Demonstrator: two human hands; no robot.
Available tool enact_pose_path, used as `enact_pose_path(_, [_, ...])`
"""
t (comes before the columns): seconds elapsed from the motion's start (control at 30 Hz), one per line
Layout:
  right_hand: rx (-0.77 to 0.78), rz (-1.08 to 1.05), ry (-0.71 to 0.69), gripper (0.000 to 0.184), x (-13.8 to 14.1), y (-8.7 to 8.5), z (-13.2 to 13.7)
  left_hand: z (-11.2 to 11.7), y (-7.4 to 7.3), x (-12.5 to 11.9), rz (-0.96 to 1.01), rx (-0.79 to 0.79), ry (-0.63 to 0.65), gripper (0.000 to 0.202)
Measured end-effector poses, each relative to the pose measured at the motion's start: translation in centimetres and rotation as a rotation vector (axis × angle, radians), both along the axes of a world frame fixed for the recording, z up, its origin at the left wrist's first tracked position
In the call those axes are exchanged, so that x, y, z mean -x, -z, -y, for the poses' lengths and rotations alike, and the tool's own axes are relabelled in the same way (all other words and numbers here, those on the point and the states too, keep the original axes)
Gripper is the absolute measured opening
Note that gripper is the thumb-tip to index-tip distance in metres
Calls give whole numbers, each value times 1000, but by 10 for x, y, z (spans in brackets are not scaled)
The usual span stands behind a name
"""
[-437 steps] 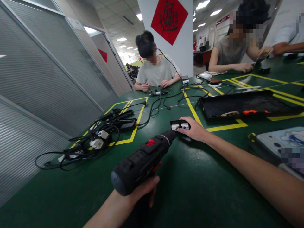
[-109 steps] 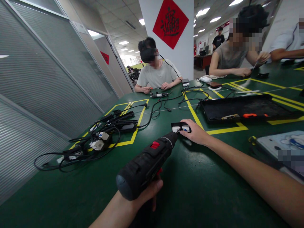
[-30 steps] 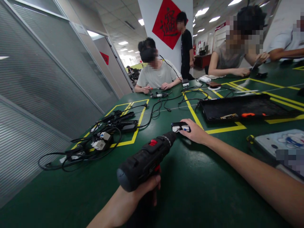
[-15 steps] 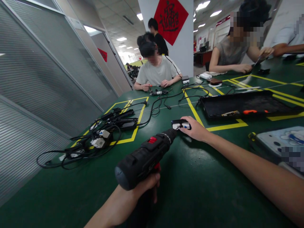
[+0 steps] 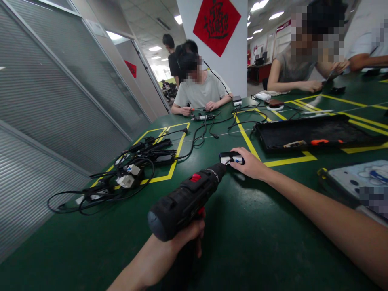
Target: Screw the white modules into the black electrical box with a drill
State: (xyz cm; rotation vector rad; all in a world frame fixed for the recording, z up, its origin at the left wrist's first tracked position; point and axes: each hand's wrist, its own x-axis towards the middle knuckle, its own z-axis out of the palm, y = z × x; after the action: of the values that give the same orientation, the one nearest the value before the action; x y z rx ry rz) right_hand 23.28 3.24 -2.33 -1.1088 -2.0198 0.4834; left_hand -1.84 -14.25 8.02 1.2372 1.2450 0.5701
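Note:
My left hand (image 5: 184,238) is wrapped round the grip of a black cordless drill (image 5: 188,198) with red accents. Its chuck points forward and right, and its tip meets or almost meets the white face of a small black-and-white device (image 5: 224,159); I cannot tell whether they touch. My right hand (image 5: 249,163) grips the right end of that device, thumb in front and fingers over the top, low at the green table (image 5: 273,226). What exactly the device is, I cannot make out.
On the left lies a heap of black cables and adapters (image 5: 133,173). A black tray (image 5: 303,133) with orange items stands at the right. Nearer on the right sits a pale blue case (image 5: 354,182). Across the table a person (image 5: 206,87) works, and another person (image 5: 291,72) sits further right.
Both my hands, the drill and the device have stayed almost in place. In the background, a standing person in black has moved left.

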Motion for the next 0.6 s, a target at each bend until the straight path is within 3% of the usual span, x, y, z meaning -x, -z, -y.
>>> enact_pose_path(0.6, [-1, -9, -12, 39, 0, 3, -2, 4, 6, -2, -23, -20, -21, 30])
